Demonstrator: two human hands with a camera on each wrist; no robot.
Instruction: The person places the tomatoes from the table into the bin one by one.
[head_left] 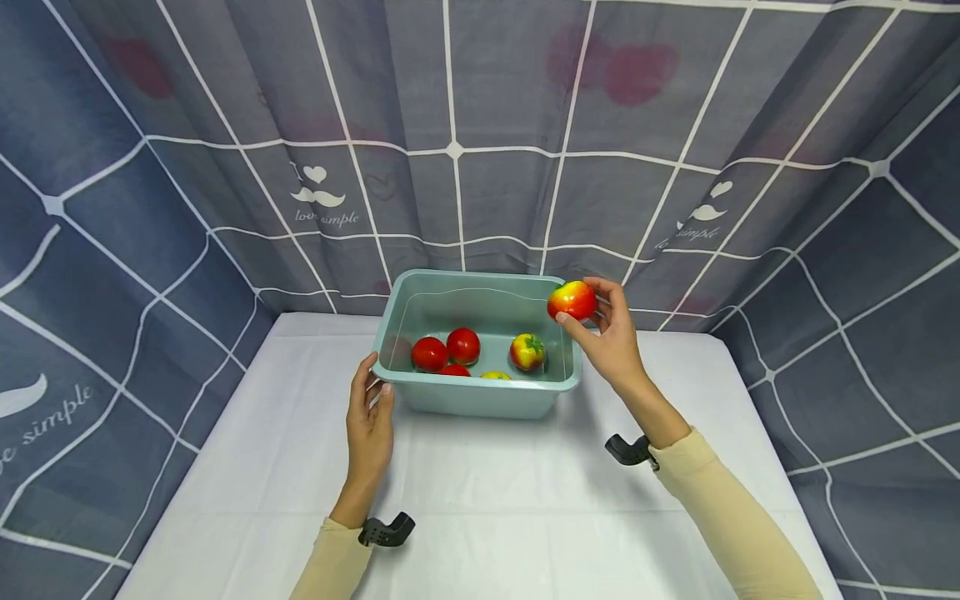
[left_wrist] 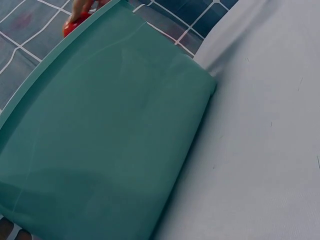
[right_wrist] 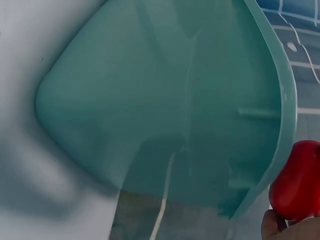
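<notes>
My right hand [head_left: 609, 346] holds a red-and-yellow apple [head_left: 572, 300] between thumb and fingers, over the right back corner of a teal plastic bin [head_left: 480, 398]. In the right wrist view the apple [right_wrist: 296, 182] appears red and overlaps the bin's rim. The left hand [head_left: 371, 425] is at the bin's front left corner, its relaxed fingers along the left side and its thumb by the front wall. Inside the bin lie red tomatoes [head_left: 430, 354], a yellow-red fruit with a green top [head_left: 527, 352], and a yellow piece [head_left: 495, 376] mostly hidden behind the front rim.
The bin stands toward the back of a table with a white cloth [head_left: 480, 517]. A blue-grey checked curtain [head_left: 510, 200] rises close behind it and along both sides. Each wrist wears a black band mount [head_left: 628, 450].
</notes>
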